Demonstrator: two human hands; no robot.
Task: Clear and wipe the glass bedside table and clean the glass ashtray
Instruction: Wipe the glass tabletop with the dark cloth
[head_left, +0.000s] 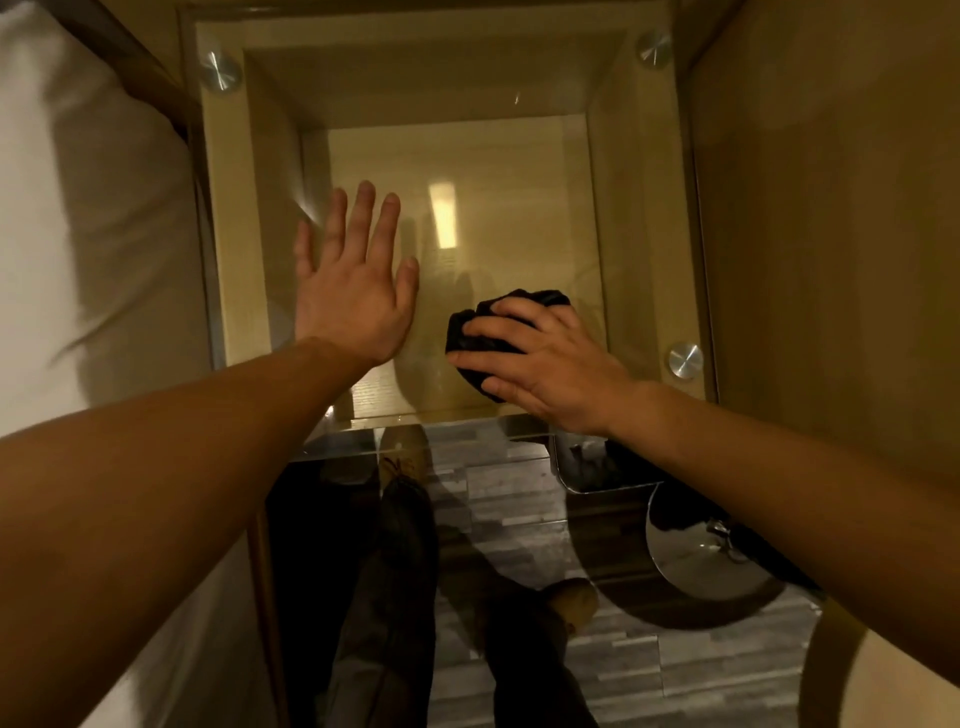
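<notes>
The glass bedside table (467, 78) fills the upper middle of the head view, a clear pane held on round metal studs over a pale wooden box. My left hand (350, 291) rests flat on the glass at the left, fingers spread, holding nothing. My right hand (540, 358) presses a bunched black cloth (470, 332) onto the glass near the front right corner. No ashtray shows on the tabletop.
A white pillow and bedding (78, 208) lie along the left side. A wooden wall panel (831, 234) stands to the right. Below the table's front edge are grey plank flooring (519, 519), my legs and shoes, and a round chrome base (696, 561) at the right.
</notes>
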